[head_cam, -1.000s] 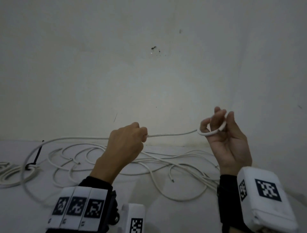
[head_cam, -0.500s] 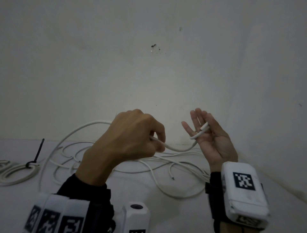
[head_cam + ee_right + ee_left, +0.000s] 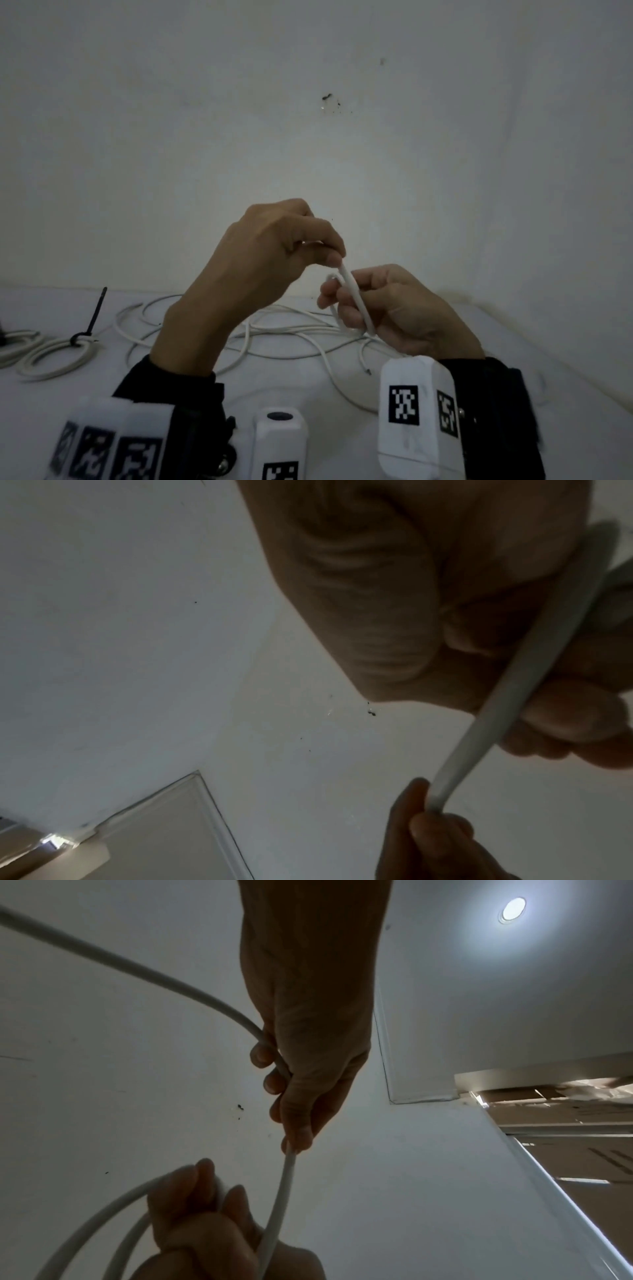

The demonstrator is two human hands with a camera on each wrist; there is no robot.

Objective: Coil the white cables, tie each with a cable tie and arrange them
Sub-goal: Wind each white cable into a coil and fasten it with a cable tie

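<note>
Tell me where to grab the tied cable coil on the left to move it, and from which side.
Grip the tied coil at the black cable tie, coming from above. The tie cinches the loops into one bundle there, so they would likely lift together; the coil lies flat on the white surface, apart from the loose cable.

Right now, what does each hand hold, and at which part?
Both hold the same thin white cable. The left hand pinches a straight stretch at its fingertips; the right hand grips the small loops already coiled around its fingers.
</note>
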